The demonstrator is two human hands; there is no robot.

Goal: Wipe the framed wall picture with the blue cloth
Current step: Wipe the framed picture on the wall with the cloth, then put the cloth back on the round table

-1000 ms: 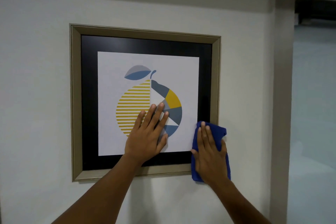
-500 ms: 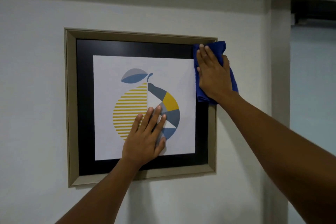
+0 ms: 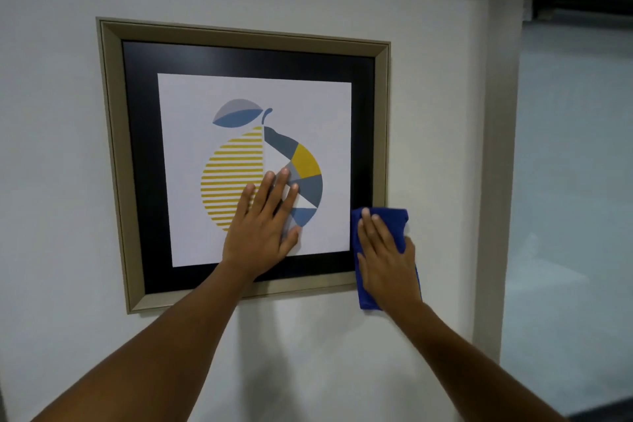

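At frame corner [image 3: 371, 279]: right hand [image 3: 388, 262], blue cloth [image 3: 394, 219]

right hand [image 3: 387, 260] and blue cloth [image 3: 394, 219] down from frame's top-right to bottom-right corner

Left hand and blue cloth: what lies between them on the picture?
In the head view, only white print and black mat of the picture separate left hand from blue cloth.

Bare wall [image 3: 51, 164] left of the frame [image 3: 116, 164]; pillar [image 3: 496, 147] close on its right.
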